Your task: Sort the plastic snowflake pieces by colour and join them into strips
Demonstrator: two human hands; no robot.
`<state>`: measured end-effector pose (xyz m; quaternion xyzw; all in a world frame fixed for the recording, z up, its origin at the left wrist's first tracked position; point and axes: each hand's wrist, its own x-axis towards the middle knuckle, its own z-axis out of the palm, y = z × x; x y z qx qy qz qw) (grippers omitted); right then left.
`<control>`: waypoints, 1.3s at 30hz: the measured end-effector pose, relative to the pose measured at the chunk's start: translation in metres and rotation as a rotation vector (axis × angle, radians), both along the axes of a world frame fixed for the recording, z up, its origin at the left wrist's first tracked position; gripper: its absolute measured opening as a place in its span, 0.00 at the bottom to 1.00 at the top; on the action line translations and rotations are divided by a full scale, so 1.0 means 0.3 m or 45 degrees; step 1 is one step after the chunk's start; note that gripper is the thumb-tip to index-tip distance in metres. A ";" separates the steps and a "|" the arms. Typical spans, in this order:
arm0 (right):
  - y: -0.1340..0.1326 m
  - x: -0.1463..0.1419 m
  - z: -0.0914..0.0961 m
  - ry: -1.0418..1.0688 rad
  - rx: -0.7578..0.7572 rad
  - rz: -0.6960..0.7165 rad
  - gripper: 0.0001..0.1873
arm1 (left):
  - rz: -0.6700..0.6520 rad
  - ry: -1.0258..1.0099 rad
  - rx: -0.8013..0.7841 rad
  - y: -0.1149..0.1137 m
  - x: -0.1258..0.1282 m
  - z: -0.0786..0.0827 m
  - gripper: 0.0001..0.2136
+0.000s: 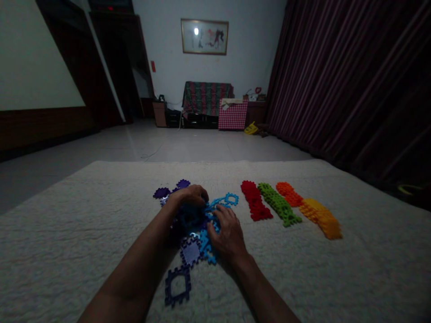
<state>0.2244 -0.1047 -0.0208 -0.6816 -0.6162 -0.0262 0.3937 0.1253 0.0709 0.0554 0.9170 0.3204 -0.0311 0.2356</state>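
A loose heap of blue puzzle pieces [225, 200] and purple puzzle pieces [178, 283] lies on a white textured mat [67, 242]. My left hand [191, 195] rests on the far side of the heap, fingers curled over blue pieces. My right hand [226, 233] lies on the near right of the heap, fingers bent down onto the blue pieces. What exactly each hand grips is hidden under the fingers. Two purple pieces [183, 183] sit beyond my left hand.
To the right lie sorted rows of pieces: red [256, 201], green [279, 204], orange [288, 194] and yellow [321, 218]. Beyond the mat is bare tiled floor, a dark curtain [353, 80] on the right and a covered sofa [207, 99] at the far wall.
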 end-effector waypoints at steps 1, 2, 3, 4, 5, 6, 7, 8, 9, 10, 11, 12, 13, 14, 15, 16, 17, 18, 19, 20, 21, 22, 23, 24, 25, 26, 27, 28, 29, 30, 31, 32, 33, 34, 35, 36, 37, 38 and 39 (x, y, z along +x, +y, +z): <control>0.005 0.005 -0.002 0.045 0.053 0.030 0.17 | 0.010 -0.036 -0.028 0.006 -0.004 0.000 0.15; 0.009 0.012 -0.003 0.092 0.107 0.040 0.17 | 0.019 -0.092 -0.035 0.011 -0.006 -0.001 0.15; 0.013 0.021 -0.004 0.134 0.159 0.029 0.16 | 0.028 -0.155 -0.026 0.013 -0.005 -0.003 0.14; 0.017 0.031 -0.006 0.167 0.204 -0.005 0.17 | 0.034 -0.219 -0.009 0.014 -0.002 -0.008 0.14; 0.020 0.042 -0.008 0.191 0.236 -0.052 0.17 | 0.041 -0.277 0.005 0.013 0.003 -0.014 0.15; 0.023 0.052 -0.011 0.207 0.251 -0.100 0.17 | 0.041 -0.321 0.007 0.011 0.009 -0.021 0.15; 0.025 0.061 -0.014 0.219 0.249 -0.141 0.17 | 0.034 -0.349 -0.004 0.008 0.016 -0.028 0.16; 0.027 0.068 -0.018 0.231 0.230 -0.170 0.18 | 0.022 -0.361 -0.024 0.007 0.021 -0.036 0.17; 0.028 0.073 -0.022 0.244 0.199 -0.186 0.18 | 0.007 -0.371 -0.043 0.006 0.024 -0.043 0.17; 0.029 0.075 -0.025 0.257 0.164 -0.190 0.19 | -0.009 -0.386 -0.060 0.008 0.026 -0.048 0.18; 0.030 0.076 -0.026 0.271 0.133 -0.186 0.19 | -0.020 -0.410 -0.071 0.012 0.025 -0.053 0.19; 0.031 0.076 -0.027 0.286 0.113 -0.178 0.19 | -0.025 -0.440 -0.074 0.019 0.022 -0.057 0.20; 0.031 0.075 -0.026 0.302 0.105 -0.172 0.19 | -0.017 -0.471 -0.060 0.027 0.018 -0.061 0.20; 0.030 0.074 -0.024 0.320 0.107 -0.168 0.19 | 0.006 -0.496 -0.028 0.037 0.014 -0.065 0.20; 0.030 0.073 -0.020 0.340 0.117 -0.164 0.19 | 0.039 -0.507 0.023 0.048 0.009 -0.070 0.19; 0.029 0.073 -0.017 0.362 0.130 -0.160 0.19 | 0.076 -0.501 0.087 0.057 0.004 -0.075 0.19; 0.028 0.073 -0.013 0.386 0.143 -0.149 0.19 | 0.107 -0.481 0.156 0.065 0.000 -0.081 0.18; 0.028 0.073 -0.010 0.411 0.155 -0.130 0.19 | 0.123 -0.448 0.215 0.071 -0.003 -0.087 0.18; 0.027 0.074 -0.007 0.438 0.164 -0.103 0.19 | 0.122 -0.407 0.259 0.075 -0.005 -0.092 0.18; 0.026 0.075 -0.004 0.468 0.170 -0.067 0.19 | 0.104 -0.359 0.283 0.078 -0.006 -0.097 0.18; 0.024 0.077 -0.002 0.502 0.174 -0.031 0.20 | 0.081 -0.315 0.292 0.078 -0.007 -0.101 0.18; 0.022 0.079 -0.001 0.541 0.174 0.006 0.19 | 0.065 -0.278 0.293 0.079 -0.007 -0.104 0.17; 0.020 0.081 0.001 0.580 0.172 0.042 0.19 | 0.056 -0.255 0.292 0.079 -0.007 -0.106 0.17; 0.018 0.083 0.002 0.619 0.171 0.072 0.19 | 0.052 -0.245 0.293 0.079 -0.007 -0.106 0.17; 0.015 0.085 0.004 0.652 0.172 0.093 0.19 | 0.053 -0.246 0.294 0.079 -0.008 -0.107 0.17; 0.012 0.085 0.007 0.672 0.176 0.105 0.19 | 0.054 -0.255 0.295 0.080 -0.008 -0.108 0.17; 0.010 0.084 0.011 0.679 0.181 0.110 0.19 | 0.054 -0.267 0.289 0.081 -0.009 -0.109 0.17; 0.007 0.082 0.016 0.674 0.189 0.109 0.19 | 0.051 -0.283 0.279 0.083 -0.010 -0.112 0.17; 0.005 0.079 0.021 0.662 0.195 0.103 0.18 | 0.050 -0.310 0.266 0.084 -0.011 -0.117 0.17; 0.004 0.076 0.027 0.651 0.201 0.093 0.17 | 0.053 -0.345 0.253 0.085 -0.012 -0.123 0.16; 0.003 0.072 0.032 0.647 0.202 0.083 0.16 | 0.060 -0.390 0.241 0.086 -0.013 -0.131 0.16; 0.002 0.069 0.035 0.659 0.200 0.066 0.15 | 0.069 -0.440 0.229 0.087 -0.014 -0.139 0.15; 0.001 0.067 0.035 0.686 0.190 0.044 0.15 | 0.085 -0.495 0.216 0.088 -0.015 -0.147 0.15; 0.000 0.066 0.033 0.727 0.176 0.017 0.15 | 0.110 -0.550 0.195 0.091 -0.016 -0.155 0.14; -0.002 0.066 0.028 0.772 0.161 -0.011 0.16 | 0.150 -0.606 0.167 0.094 -0.018 -0.162 0.14; -0.004 0.068 0.021 0.811 0.150 -0.037 0.16 | 0.194 -0.664 0.126 0.098 -0.019 -0.168 0.14; -0.007 0.070 0.014 0.834 0.146 -0.058 0.17 | 0.239 -0.721 0.071 0.103 -0.021 -0.173 0.14; -0.009 0.073 0.008 0.834 0.155 -0.073 0.17 | 0.290 -0.778 0.006 0.108 -0.023 -0.177 0.15; -0.010 0.077 0.004 0.809 0.179 -0.080 0.17 | 0.342 -0.839 -0.064 0.114 -0.024 -0.179 0.15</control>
